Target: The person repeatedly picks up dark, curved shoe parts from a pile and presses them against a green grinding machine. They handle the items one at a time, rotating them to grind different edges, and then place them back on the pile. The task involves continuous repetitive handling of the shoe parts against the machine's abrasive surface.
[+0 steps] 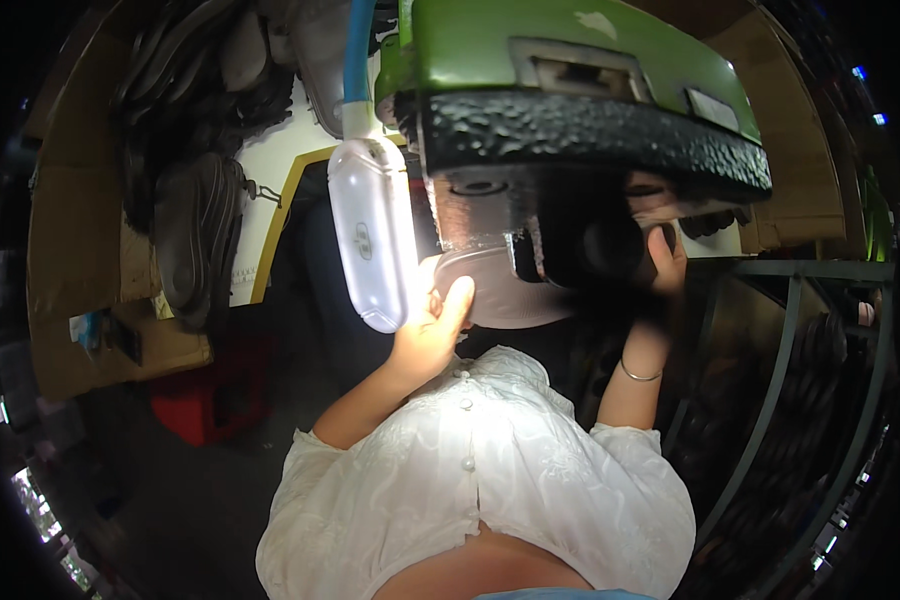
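A grey-brown shoe sole (515, 300) lies level beneath the head of a green machine (570, 45). My left hand (432, 322) pinches the sole's left end, thumb on top and fingers curled under its edge. My right hand (668, 262) is at the machine's right side, thumb raised and fingers closed against something dark, mostly hidden. A dark, blurred part of the machine covers the sole's right portion, so I cannot tell whether both hands hold the same piece. A lit white lamp (372, 235) hangs right beside my left hand.
Dark soles (200, 235) are piled at the left by a cardboard box (85, 230). A red stool (210, 400) stands below it. Another cardboard box (805, 130) is behind the machine on the right. A metal rack (785, 350) stands close to my right arm.
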Tool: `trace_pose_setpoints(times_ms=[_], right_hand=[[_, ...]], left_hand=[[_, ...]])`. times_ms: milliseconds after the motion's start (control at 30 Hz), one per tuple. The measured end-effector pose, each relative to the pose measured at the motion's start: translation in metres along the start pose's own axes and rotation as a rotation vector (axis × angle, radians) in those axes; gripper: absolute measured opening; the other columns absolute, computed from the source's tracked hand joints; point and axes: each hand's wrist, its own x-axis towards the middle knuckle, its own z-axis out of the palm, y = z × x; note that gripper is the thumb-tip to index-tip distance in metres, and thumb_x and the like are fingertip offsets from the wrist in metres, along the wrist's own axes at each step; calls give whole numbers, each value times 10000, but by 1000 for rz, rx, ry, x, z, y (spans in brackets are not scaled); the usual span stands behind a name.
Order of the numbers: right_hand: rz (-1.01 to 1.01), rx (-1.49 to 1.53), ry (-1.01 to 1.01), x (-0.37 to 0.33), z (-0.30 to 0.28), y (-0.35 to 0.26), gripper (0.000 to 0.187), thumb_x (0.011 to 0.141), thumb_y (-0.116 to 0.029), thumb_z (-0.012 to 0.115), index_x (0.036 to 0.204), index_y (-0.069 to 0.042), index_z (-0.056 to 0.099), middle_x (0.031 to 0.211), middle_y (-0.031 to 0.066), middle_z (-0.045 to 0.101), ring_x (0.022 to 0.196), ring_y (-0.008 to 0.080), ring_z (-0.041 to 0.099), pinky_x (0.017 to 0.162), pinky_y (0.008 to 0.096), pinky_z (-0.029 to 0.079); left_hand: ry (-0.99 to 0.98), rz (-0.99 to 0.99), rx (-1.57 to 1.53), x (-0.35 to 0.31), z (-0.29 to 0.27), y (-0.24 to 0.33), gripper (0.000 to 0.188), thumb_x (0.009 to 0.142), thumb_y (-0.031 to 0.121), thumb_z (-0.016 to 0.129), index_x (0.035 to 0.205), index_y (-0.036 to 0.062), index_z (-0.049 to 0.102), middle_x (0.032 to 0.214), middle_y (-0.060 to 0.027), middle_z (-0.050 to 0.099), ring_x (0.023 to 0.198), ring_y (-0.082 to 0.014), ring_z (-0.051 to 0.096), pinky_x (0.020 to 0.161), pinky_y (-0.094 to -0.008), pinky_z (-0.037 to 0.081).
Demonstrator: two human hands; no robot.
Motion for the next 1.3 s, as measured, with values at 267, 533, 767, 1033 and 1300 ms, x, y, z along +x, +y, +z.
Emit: trace_pose_setpoints(times_ms=[267, 533, 767, 1033, 1300], right_hand=[[-91, 238, 25, -18, 82, 54, 409, 774, -251, 475, 1058, 43, 487, 930, 127, 576, 832, 199, 560, 753, 287, 445], [45, 174, -148, -59, 113, 93, 403, 788, -112, 458, 1155, 51, 419, 1036, 82, 520, 918, 113, 494, 828, 239, 381], [89, -104, -467, -33, 122, 46, 390, 788, -45, 507, 1159, 42, 425, 1033, 68, 528, 939, 122, 493, 864, 261, 382], [-93, -887, -642, -13, 117, -3, 259, 723, -121, 676, 927, 17, 597, 887, 104, 631, 810, 152, 596, 745, 269, 458], [-799, -296, 375, 36, 32, -61, 388, 844, -57, 471, 1223, 2, 411, 1060, 124, 544, 823, 131, 570, 697, 229, 490]], left_hand=[[235, 73, 139, -7, -60, 7, 330, 877, 85, 478, 1188, -9, 416, 900, -48, 577, 647, -58, 538, 479, -176, 423], [314, 78, 220, 1, -129, -4, 292, 874, 84, 430, 1134, -49, 447, 908, -66, 576, 785, -96, 548, 682, -227, 455], [-65, -336, 310, -10, -115, -65, 272, 784, 75, 454, 1024, -26, 531, 782, -39, 585, 617, -89, 545, 500, -235, 457], [-685, -90, 774, -11, -12, -78, 470, 761, 344, 611, 1089, 13, 545, 832, -164, 630, 732, -254, 619, 673, -336, 476], [-160, -86, 698, 15, -53, -62, 425, 782, 229, 639, 1097, -40, 545, 743, -57, 646, 618, -91, 560, 604, -250, 461]])
